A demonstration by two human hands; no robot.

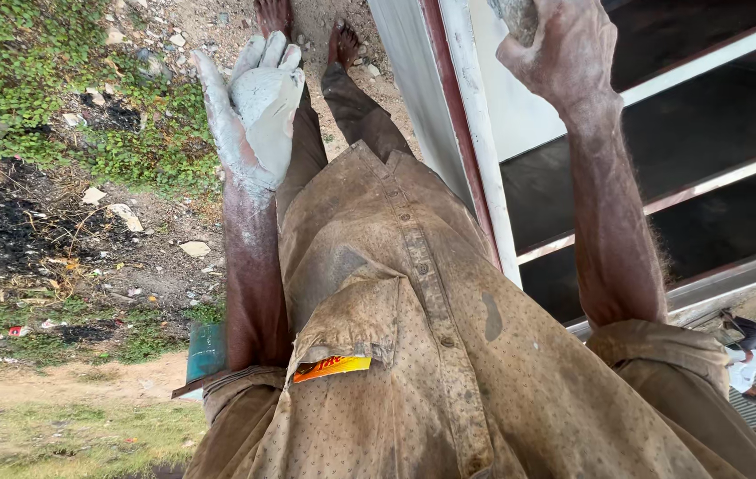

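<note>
- Fingers (258, 53) of the left hand (258, 115) are spread open and slightly cupped, palm up, carrying a pale grey lump of wet putty (262, 93) that also coats the palm and fingers.
- Right hand (564, 53) is curled shut around a smaller grey lump of the same paste (515, 18), pressed up against the white-painted window frame with a dark red edge strip (475, 177).
- Relative to that window frame, the left hand with its putty is held well out to the side, over the ground, not touching the frame.
- Dark glass panes (706, 124) divided by white and red bars fill the frame on the side away from the left hand.
- Between the two forearms hangs the person's dusty brown dotted button shirt (431, 337), with an orange and yellow packet (332, 366) poking out of its chest pocket.
- Bare feet (307, 27) stand on sandy, stony ground (156, 248) just beside the frame's base.
- Farther from the frame lie green creeping plants (32, 62), blackened patches and scraps of litter.
- Another person in dark and white clothing (744, 350) shows small beyond the frame's far edge.
</note>
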